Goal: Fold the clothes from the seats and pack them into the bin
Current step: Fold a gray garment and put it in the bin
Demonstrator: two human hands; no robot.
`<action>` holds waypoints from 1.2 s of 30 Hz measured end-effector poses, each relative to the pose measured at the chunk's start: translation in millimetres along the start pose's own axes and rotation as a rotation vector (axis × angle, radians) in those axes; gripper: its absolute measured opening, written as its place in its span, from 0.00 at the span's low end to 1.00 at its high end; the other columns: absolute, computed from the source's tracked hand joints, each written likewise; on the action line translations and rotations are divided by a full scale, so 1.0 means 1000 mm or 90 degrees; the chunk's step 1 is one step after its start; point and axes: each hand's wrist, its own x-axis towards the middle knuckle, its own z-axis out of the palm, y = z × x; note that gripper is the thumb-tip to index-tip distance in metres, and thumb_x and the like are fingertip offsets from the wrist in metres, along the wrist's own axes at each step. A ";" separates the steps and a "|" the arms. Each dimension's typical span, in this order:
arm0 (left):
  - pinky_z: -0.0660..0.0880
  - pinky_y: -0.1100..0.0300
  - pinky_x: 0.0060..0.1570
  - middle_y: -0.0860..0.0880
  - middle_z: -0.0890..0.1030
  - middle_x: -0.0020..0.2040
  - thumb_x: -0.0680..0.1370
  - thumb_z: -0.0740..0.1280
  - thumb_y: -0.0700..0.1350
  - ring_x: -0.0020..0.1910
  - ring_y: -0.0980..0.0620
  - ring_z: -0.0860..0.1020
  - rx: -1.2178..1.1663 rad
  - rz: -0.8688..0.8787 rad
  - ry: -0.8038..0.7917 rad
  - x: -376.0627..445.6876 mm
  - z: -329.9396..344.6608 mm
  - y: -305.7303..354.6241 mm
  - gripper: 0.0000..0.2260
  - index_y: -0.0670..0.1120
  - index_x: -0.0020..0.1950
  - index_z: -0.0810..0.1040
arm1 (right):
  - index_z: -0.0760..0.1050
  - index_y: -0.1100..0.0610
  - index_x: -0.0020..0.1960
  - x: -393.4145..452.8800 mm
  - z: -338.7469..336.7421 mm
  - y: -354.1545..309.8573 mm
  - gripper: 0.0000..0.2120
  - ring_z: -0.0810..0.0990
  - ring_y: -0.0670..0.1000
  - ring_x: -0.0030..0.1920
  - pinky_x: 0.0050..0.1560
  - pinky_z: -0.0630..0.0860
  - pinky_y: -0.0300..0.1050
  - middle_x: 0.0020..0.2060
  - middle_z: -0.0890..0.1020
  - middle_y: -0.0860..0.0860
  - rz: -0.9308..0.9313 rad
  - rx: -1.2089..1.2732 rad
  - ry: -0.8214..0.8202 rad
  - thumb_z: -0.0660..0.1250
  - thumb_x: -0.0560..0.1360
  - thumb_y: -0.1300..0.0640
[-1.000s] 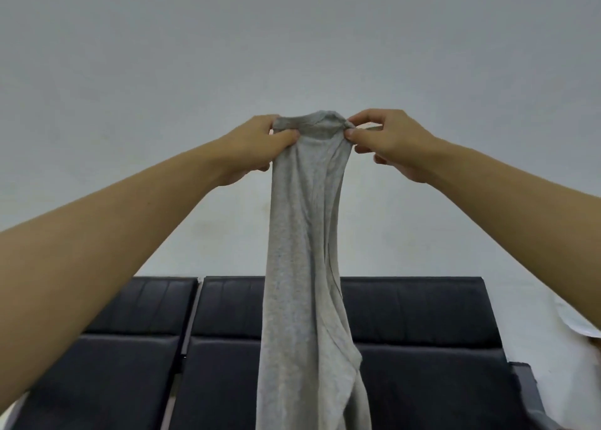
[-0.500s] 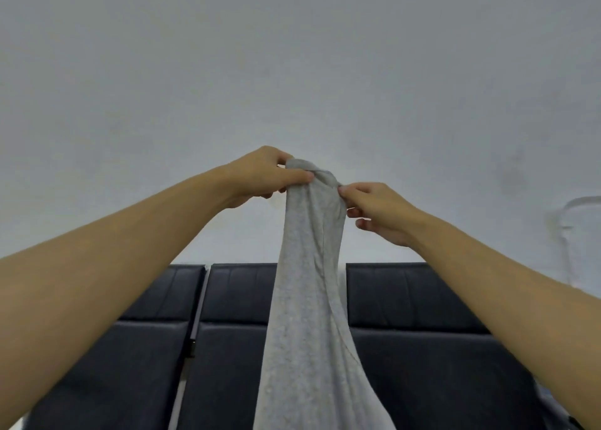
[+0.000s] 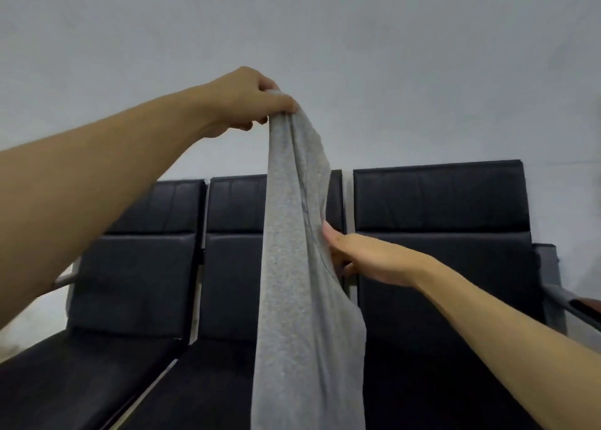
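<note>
A long grey garment (image 3: pixel 302 299) hangs in front of the middle black seat (image 3: pixel 234 267), running out of view at the bottom. My left hand (image 3: pixel 250 101) is raised high and pinches the garment's top end. My right hand (image 3: pixel 361 254) is lower, at the garment's right edge about halfway down. Its thumb lies on the front of the cloth and its fingers go behind it, holding the edge between them. No bin is in view.
Three black padded seats stand in a row against a plain grey wall (image 3: pixel 422 72), the left seat (image 3: pixel 136 283) and the right seat (image 3: pixel 448 267) flanking the middle one. A grey metal armrest (image 3: pixel 559 293) ends the row at the right.
My right hand has let go of the garment's top and slid down its right edge to about halfway. My left hand still holds the top end. The view has tilted down.
</note>
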 end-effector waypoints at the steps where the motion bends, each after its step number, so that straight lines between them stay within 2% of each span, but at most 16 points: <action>1: 0.71 0.59 0.43 0.51 0.76 0.44 0.79 0.72 0.53 0.43 0.54 0.73 0.001 -0.007 0.004 0.000 0.002 -0.006 0.11 0.46 0.47 0.82 | 0.80 0.46 0.67 -0.005 0.001 0.001 0.26 0.81 0.43 0.61 0.68 0.73 0.47 0.61 0.84 0.41 -0.007 -0.080 -0.019 0.55 0.81 0.31; 4: 0.71 0.60 0.44 0.51 0.75 0.44 0.79 0.72 0.54 0.42 0.55 0.74 -0.001 -0.035 0.012 0.002 0.006 -0.023 0.10 0.47 0.50 0.81 | 0.79 0.43 0.54 -0.011 0.010 0.014 0.07 0.83 0.42 0.49 0.53 0.75 0.41 0.49 0.85 0.41 0.011 -0.320 -0.099 0.71 0.79 0.42; 5: 0.71 0.60 0.44 0.52 0.76 0.44 0.79 0.72 0.54 0.43 0.55 0.74 -0.004 -0.041 0.012 0.003 0.007 -0.027 0.10 0.47 0.50 0.81 | 0.77 0.41 0.50 -0.011 0.016 0.020 0.05 0.82 0.41 0.46 0.49 0.74 0.40 0.46 0.83 0.40 0.029 -0.373 -0.109 0.73 0.78 0.44; 6: 0.72 0.60 0.44 0.52 0.76 0.44 0.79 0.72 0.54 0.43 0.55 0.74 -0.006 -0.046 0.013 0.004 0.009 -0.030 0.10 0.47 0.50 0.81 | 0.74 0.39 0.47 -0.009 0.022 0.026 0.08 0.81 0.40 0.44 0.47 0.73 0.39 0.44 0.82 0.39 0.038 -0.408 -0.107 0.73 0.78 0.45; 9: 0.71 0.61 0.43 0.53 0.76 0.43 0.79 0.72 0.54 0.42 0.56 0.74 -0.006 -0.063 0.027 0.007 0.014 -0.040 0.10 0.48 0.48 0.81 | 0.71 0.38 0.44 -0.009 0.031 0.042 0.11 0.80 0.40 0.43 0.45 0.73 0.39 0.42 0.80 0.39 0.045 -0.433 -0.076 0.74 0.77 0.46; 11: 0.71 0.61 0.41 0.53 0.76 0.42 0.79 0.72 0.54 0.41 0.56 0.74 -0.002 -0.078 0.032 0.008 0.017 -0.050 0.09 0.48 0.48 0.81 | 0.72 0.39 0.46 -0.015 0.031 0.049 0.09 0.81 0.42 0.44 0.45 0.73 0.37 0.44 0.81 0.40 0.060 -0.386 -0.088 0.73 0.78 0.46; 13: 0.71 0.61 0.40 0.53 0.76 0.42 0.79 0.72 0.54 0.41 0.56 0.74 0.000 -0.089 0.034 0.010 0.019 -0.060 0.09 0.48 0.46 0.81 | 0.75 0.41 0.47 -0.021 0.030 0.053 0.06 0.82 0.38 0.44 0.44 0.74 0.33 0.43 0.83 0.38 0.059 -0.316 -0.101 0.72 0.79 0.46; 15: 0.71 0.61 0.40 0.52 0.76 0.42 0.79 0.72 0.53 0.41 0.55 0.74 0.000 -0.101 0.034 0.009 0.021 -0.069 0.09 0.49 0.44 0.80 | 0.78 0.42 0.50 -0.023 0.028 0.057 0.05 0.83 0.38 0.46 0.48 0.76 0.35 0.45 0.85 0.37 0.029 -0.287 -0.080 0.71 0.79 0.43; 17: 0.71 0.61 0.41 0.52 0.77 0.42 0.79 0.72 0.53 0.41 0.55 0.75 0.003 -0.111 0.036 0.008 0.024 -0.077 0.09 0.49 0.43 0.80 | 0.81 0.44 0.52 -0.024 0.026 0.058 0.08 0.84 0.42 0.46 0.50 0.78 0.39 0.47 0.86 0.41 0.005 -0.287 -0.032 0.70 0.79 0.41; 20: 0.70 0.61 0.40 0.51 0.76 0.43 0.79 0.71 0.51 0.41 0.55 0.74 0.004 -0.119 0.034 0.006 0.033 -0.089 0.08 0.47 0.47 0.81 | 0.81 0.45 0.47 -0.027 0.025 0.054 0.08 0.84 0.42 0.43 0.50 0.76 0.41 0.42 0.86 0.44 -0.015 -0.268 -0.014 0.68 0.81 0.43; 23: 0.67 0.60 0.38 0.47 0.75 0.45 0.80 0.71 0.49 0.41 0.52 0.72 -0.001 -0.108 0.028 0.006 0.044 -0.100 0.08 0.44 0.49 0.81 | 0.82 0.46 0.48 -0.025 0.030 0.049 0.08 0.83 0.45 0.44 0.51 0.79 0.44 0.44 0.85 0.46 -0.030 -0.269 -0.026 0.68 0.82 0.44; 27: 0.67 0.59 0.37 0.45 0.75 0.45 0.80 0.71 0.49 0.40 0.51 0.72 0.007 -0.101 0.030 0.007 0.049 -0.112 0.12 0.41 0.53 0.83 | 0.80 0.48 0.43 -0.018 0.041 0.051 0.09 0.79 0.44 0.38 0.43 0.76 0.40 0.39 0.83 0.48 -0.060 -0.224 0.040 0.69 0.81 0.48; 29: 0.70 0.56 0.41 0.45 0.78 0.47 0.80 0.71 0.53 0.44 0.48 0.74 0.070 -0.107 -0.008 0.007 0.049 -0.121 0.17 0.39 0.55 0.83 | 0.80 0.50 0.43 -0.016 0.044 0.050 0.09 0.79 0.44 0.38 0.45 0.76 0.43 0.38 0.83 0.47 -0.067 -0.168 0.078 0.68 0.82 0.50; 32: 0.73 0.54 0.53 0.49 0.83 0.56 0.80 0.67 0.64 0.52 0.48 0.79 0.230 -0.146 -0.126 -0.006 0.054 -0.136 0.24 0.45 0.61 0.83 | 0.81 0.55 0.48 -0.010 0.042 0.050 0.07 0.84 0.45 0.45 0.53 0.76 0.46 0.42 0.86 0.47 -0.074 -0.041 0.126 0.68 0.82 0.53; 34: 0.76 0.52 0.51 0.54 0.86 0.54 0.81 0.63 0.67 0.52 0.50 0.82 0.245 -0.174 -0.186 -0.027 0.061 -0.146 0.25 0.48 0.64 0.81 | 0.79 0.57 0.49 -0.004 0.040 0.049 0.05 0.84 0.47 0.44 0.53 0.75 0.47 0.41 0.86 0.50 -0.070 0.072 0.147 0.69 0.82 0.57; 36: 0.78 0.51 0.52 0.57 0.87 0.49 0.81 0.62 0.68 0.53 0.50 0.83 0.234 -0.199 -0.227 -0.057 0.075 -0.159 0.26 0.49 0.65 0.79 | 0.79 0.56 0.47 0.002 0.037 0.046 0.04 0.80 0.46 0.39 0.49 0.72 0.46 0.38 0.83 0.50 -0.042 0.153 0.164 0.70 0.81 0.58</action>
